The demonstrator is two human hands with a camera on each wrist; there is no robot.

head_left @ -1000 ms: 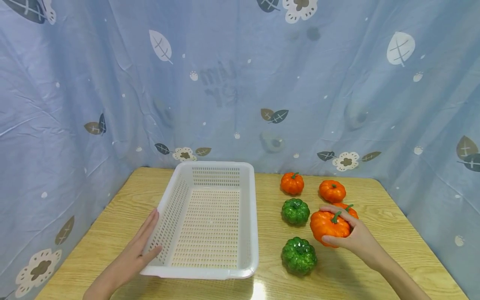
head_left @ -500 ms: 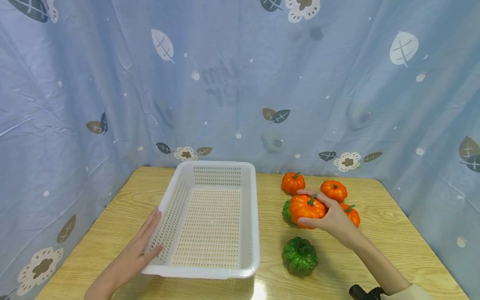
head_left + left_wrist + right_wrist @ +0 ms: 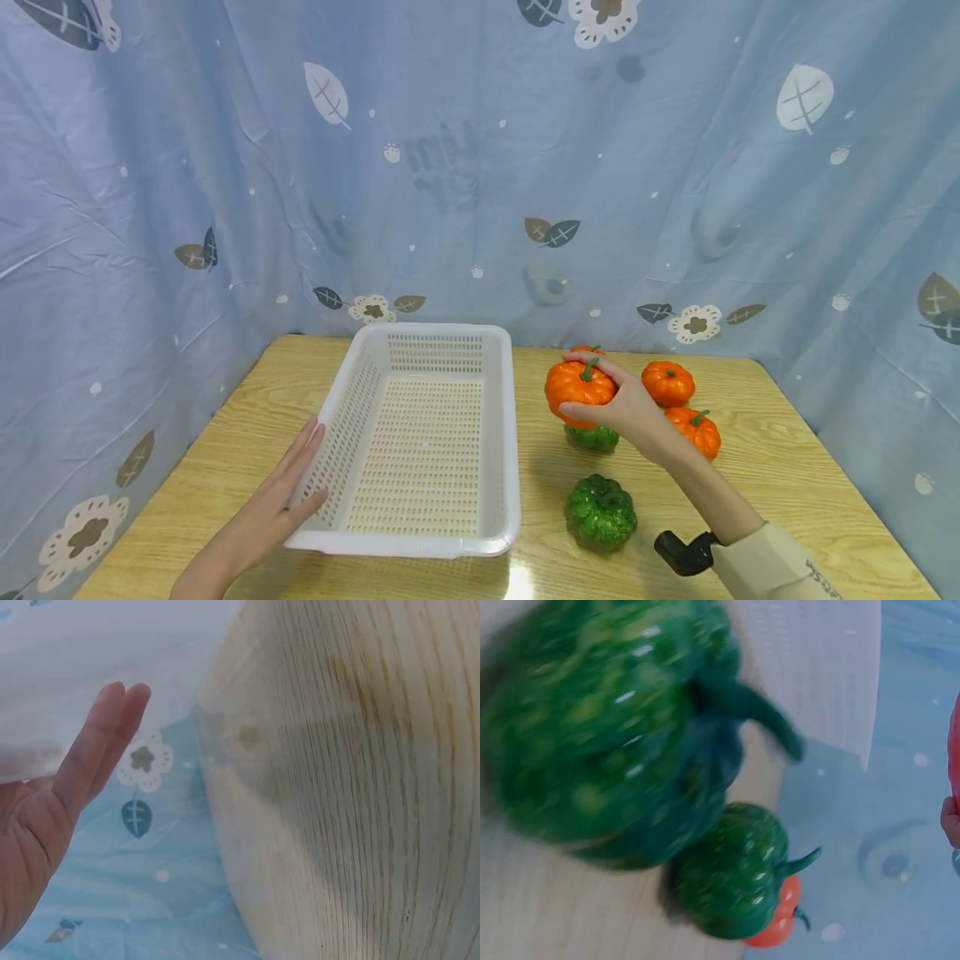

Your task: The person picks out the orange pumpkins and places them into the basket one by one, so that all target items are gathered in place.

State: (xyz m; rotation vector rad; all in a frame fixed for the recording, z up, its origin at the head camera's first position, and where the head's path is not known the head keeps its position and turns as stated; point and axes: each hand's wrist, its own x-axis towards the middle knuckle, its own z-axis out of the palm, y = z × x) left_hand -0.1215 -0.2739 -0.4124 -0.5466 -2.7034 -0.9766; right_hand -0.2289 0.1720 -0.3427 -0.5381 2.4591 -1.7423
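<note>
Right hand [image 3: 630,410] pinches an orange pumpkin [image 3: 572,390] between thumb and fingers, thumb on the near side, green stem pointing up; the pumpkin is off the bench [image 3: 540,533], to the right of the white basket [image 3: 512,467] and outside its rim. In the head view it overlaps a green pumpkin [image 3: 592,439] and a rear orange pumpkin [image 3: 587,349], both partly hidden; contact with either cannot be told. Left hand [image 3: 272,507] lies along the basket's left side, fingers straight, thumb spread apart at the rim; left wrist view shows the same extended fingers beside the pale wall. Basket stands upright, perforated base visible. A nearer green pumpkin [image 3: 600,512] sits between the basket and the right forearm. Two more orange pumpkins, one farther back [image 3: 667,383] and one nearer [image 3: 697,431], lie to the right of the right hand. Light sleeve [image 3: 772,567] on the right arm, black device [image 3: 684,552] at that wrist. Blue patterned curtain [image 3: 465,233] behind the bench.
</note>
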